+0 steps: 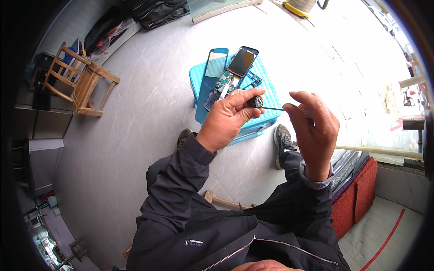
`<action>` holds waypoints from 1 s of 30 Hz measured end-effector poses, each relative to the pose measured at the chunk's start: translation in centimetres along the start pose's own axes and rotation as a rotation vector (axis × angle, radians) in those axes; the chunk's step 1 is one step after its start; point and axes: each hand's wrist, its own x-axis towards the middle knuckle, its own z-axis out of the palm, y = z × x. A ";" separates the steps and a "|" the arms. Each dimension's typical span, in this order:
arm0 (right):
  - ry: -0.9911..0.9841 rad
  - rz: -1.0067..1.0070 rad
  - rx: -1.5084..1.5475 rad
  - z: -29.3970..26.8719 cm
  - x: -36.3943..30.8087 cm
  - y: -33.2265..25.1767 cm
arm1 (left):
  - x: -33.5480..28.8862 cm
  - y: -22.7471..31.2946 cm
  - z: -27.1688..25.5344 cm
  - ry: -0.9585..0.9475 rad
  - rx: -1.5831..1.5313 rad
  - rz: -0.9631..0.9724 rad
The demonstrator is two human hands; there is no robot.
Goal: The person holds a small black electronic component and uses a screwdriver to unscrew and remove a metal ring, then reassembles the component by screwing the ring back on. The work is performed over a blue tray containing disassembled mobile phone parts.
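Note:
My left hand (226, 118) pinches a small, round black part (256, 101) between thumb and fingers. In my right hand (317, 124) is a thin screwdriver (273, 108), its dark shaft pointing left and its tip at the black part. Beyond my hands, a light-blue stool (266, 83) bears an opened handheld device. Its dark screen (241, 62) tilts at the far end, with a green circuit board (222, 81) and wiring nearer. A long blue cover (210, 83) with a pale window lies to the left. Dark blue frame pieces (253, 81) rest on the right.
A wooden chair (86, 83) stands on the grey tiled floor (117, 149) at the left. Dark bags (158, 13) lie at the back. To my right are red mats (364, 194) and a pale pole (379, 151). My shoes flank the stool.

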 end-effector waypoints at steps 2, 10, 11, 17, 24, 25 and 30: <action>-0.025 0.001 -0.032 -0.1 -0.1 -0.2 | 0.1 0.1 -0.1 0.010 0.002 -0.017; -0.078 0.043 0.027 -0.5 0.2 -0.5 | 0.3 0.4 -0.1 0.013 0.002 -0.009; -0.082 0.027 0.056 -0.5 0.3 -0.3 | 0.3 0.5 -0.1 0.016 0.004 -0.005; -0.127 0.022 0.107 -0.7 0.3 0.4 | 0.3 0.3 -0.4 0.019 0.078 0.031; -0.132 0.103 0.085 -0.4 -0.1 0.5 | 0.3 0.2 -0.6 0.043 0.098 0.044; -0.126 0.113 0.088 -0.4 -0.1 0.6 | 0.3 0.1 -0.6 0.042 0.103 0.044; -0.110 0.147 0.096 -0.1 -0.2 0.7 | 0.3 0.0 -0.6 0.041 0.081 0.059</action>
